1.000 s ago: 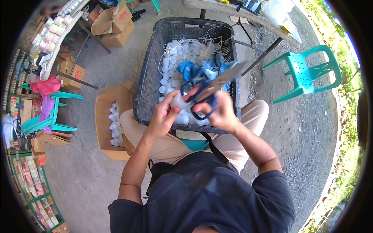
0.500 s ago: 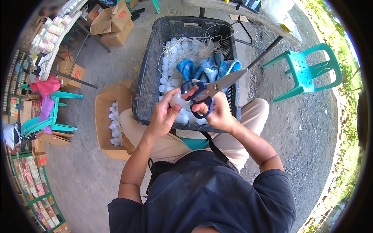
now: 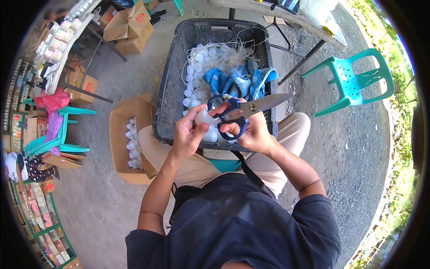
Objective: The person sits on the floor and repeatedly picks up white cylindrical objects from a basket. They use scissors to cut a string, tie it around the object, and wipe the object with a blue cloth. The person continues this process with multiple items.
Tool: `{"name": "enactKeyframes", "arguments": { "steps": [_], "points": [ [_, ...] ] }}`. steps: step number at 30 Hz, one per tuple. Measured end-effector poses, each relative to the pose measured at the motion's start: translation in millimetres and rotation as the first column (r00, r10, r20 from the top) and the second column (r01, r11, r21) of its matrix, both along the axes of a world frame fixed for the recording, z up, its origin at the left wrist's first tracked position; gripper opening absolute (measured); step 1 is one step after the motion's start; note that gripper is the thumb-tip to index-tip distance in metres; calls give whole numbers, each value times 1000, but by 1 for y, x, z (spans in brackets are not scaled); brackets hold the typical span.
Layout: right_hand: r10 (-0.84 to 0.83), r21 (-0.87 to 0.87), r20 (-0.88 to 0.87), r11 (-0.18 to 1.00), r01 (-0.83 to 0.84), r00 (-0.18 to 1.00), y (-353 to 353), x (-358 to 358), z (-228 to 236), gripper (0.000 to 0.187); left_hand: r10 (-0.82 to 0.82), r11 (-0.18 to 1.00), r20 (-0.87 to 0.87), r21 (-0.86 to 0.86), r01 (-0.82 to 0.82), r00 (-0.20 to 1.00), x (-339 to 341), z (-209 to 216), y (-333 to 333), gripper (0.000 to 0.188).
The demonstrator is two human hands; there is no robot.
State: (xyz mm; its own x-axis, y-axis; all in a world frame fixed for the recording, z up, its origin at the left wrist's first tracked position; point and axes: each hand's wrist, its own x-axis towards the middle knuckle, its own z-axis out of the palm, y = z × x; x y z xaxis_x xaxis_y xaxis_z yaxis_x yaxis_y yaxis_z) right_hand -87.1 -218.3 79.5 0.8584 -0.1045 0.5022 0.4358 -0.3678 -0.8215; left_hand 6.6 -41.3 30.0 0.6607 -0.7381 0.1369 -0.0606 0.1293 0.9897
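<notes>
My left hand (image 3: 186,136) pinches a smooth, rounded white piece (image 3: 204,117) between thumb and fingers over the near end of a black plastic crate (image 3: 165,101). Beside it, my right hand (image 3: 257,136) grips large scissors (image 3: 266,103) with dark blue handles, thumb and fingers through the loops. The blades point right and look closed. Against the white piece, the handle side of the scissors overlaps it in view; whether they touch I cannot tell. In the crate lie many small white cylinders (image 3: 197,74), a blue-and-white cloth (image 3: 218,80) and loose white strings (image 3: 244,47).
An open cardboard box (image 3: 118,152) with more white pieces stands left of my legs. Green plastic chairs stand right (image 3: 358,80) and left (image 3: 67,130). Tables (image 3: 309,22) lie beyond the crate and at far left. Another person's arm (image 3: 20,175) shows at the left edge.
The scissors have turned so their blades tilt lower, more nearly level. My left hand keeps its pinch on the white piece. At the left edge, the other person has come further into view.
</notes>
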Motion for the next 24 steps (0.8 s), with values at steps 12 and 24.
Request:
{"name": "enactKeyframes", "arguments": {
  "steps": [12,24],
  "points": [
    [-107,354,-93,926,133,990,-19,-6,23,32,-24,996,-5,-85,23,1000,-6,4,4,60],
    [-426,-744,-618,587,-318,661,-42,7,-115,22,-158,984,-11,-90,157,987,-7,10,1,56]
  ]
}}
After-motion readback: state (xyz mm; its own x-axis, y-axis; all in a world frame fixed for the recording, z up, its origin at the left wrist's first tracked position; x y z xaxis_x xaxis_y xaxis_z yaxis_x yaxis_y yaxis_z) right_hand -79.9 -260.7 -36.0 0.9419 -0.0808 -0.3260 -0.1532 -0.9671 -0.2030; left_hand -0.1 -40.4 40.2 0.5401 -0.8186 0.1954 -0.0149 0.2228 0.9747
